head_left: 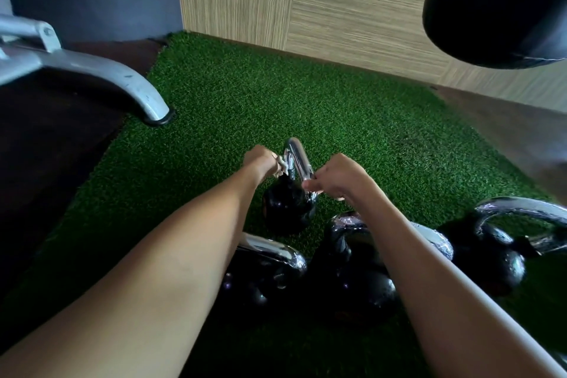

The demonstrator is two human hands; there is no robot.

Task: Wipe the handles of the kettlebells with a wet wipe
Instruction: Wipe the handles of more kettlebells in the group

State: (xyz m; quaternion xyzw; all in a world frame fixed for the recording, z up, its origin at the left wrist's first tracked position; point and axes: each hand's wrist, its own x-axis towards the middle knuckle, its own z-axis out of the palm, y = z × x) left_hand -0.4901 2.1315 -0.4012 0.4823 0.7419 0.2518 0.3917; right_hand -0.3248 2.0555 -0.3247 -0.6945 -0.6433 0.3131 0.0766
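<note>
floor: green turf (322, 107) | on it: four kettlebells (352, 285) | edge: bench foot (158, 116)

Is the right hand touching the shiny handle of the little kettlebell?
Touching. The head view shows the right hand gripping the handle near its right end, with no gap.

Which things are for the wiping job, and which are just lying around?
Job: white wet wipe in the left hand; small black chrome-handled kettlebell in the right hand; three more black kettlebells.
Just there: grey metal frame leg; big black bag; green grass mat.
</note>
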